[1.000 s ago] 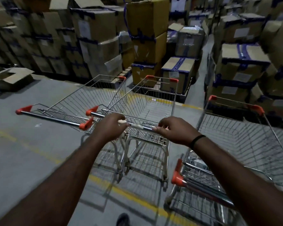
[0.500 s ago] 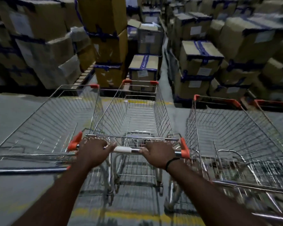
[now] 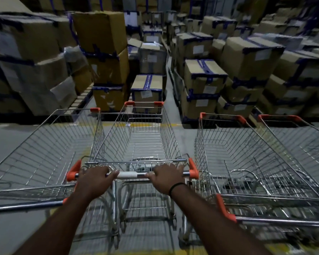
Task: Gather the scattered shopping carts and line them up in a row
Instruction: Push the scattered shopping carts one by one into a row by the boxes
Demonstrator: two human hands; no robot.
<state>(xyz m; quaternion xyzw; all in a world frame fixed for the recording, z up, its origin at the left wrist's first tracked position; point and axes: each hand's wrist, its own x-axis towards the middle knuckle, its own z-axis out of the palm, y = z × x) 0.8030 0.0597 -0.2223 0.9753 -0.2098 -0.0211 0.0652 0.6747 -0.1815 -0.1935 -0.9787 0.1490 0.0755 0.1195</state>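
Observation:
A wire shopping cart [image 3: 144, 137] with orange corner caps stands straight ahead of me. My left hand [image 3: 96, 178] grips the left part of its chrome handle bar [image 3: 127, 175], and my right hand [image 3: 167, 176], a black band at its wrist, grips the right part. A second cart [image 3: 44, 150] stands close on the left, its basket side almost touching the middle cart. A third cart [image 3: 247, 153] stands on the right with a gap between, and part of another cart [image 3: 302, 137] shows beyond it at the right edge.
Stacks of taped cardboard boxes [image 3: 204, 83] on pallets fill the space just beyond the carts' fronts, with a narrow aisle [image 3: 170, 92] between them. A yellow floor line [image 3: 109, 124] runs across under the cart fronts. Grey concrete floor [image 3: 6, 135] spreads to the left.
The middle cart swung from an angle to point straight ahead between its neighbours and rolled toward the boxes. Both hands stayed on its handle. My view turned right.

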